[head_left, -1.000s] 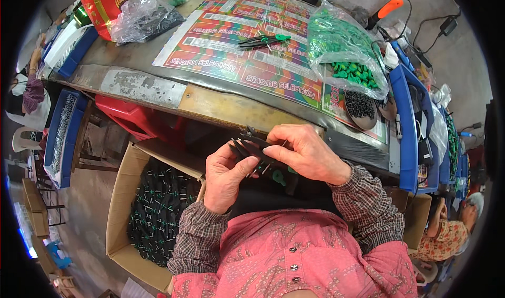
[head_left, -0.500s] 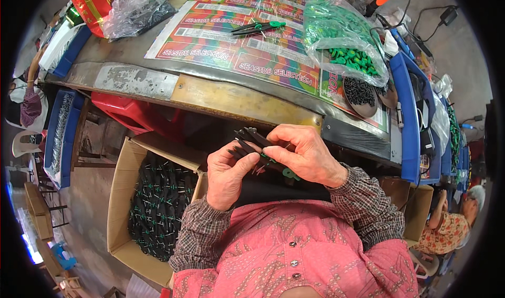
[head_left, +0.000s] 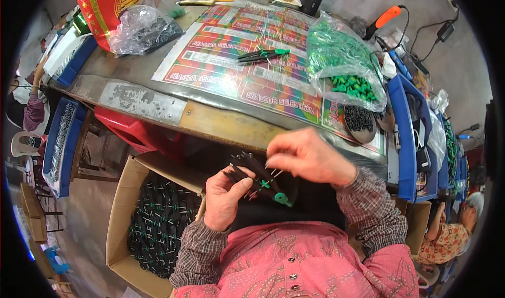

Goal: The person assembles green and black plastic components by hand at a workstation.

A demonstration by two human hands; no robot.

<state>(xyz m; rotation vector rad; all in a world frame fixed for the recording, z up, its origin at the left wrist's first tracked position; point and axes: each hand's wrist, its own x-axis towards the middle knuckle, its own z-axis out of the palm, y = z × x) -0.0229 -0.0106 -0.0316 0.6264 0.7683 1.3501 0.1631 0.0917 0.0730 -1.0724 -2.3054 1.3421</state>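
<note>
My left hand [head_left: 223,200] is closed round several slim black pieces [head_left: 258,166] with green fittings and thin pale pins, held over my lap below the table edge. A green round end [head_left: 282,198] sticks out at their lower right. Just above and to the right of them is my right hand [head_left: 313,156], its fingers bent together. Thin pins show below its fingertips, but I cannot make out whether it grips one. A similar black piece with a green end [head_left: 263,55] lies on the printed sheet [head_left: 176,77] on the table.
A cardboard box [head_left: 118,235] of similar black-and-green pieces stands at my left. On the table are a clear bag of green parts [head_left: 336,51], a dish of small black parts [head_left: 359,123], a red bag [head_left: 94,8] and an orange-handled tool [head_left: 388,16]. Blue bins [head_left: 405,140] flank it.
My right hand has lifted off the black pieces, up and to the right. More of the pieces and their green end now shows. The view has tilted slightly upward.
</note>
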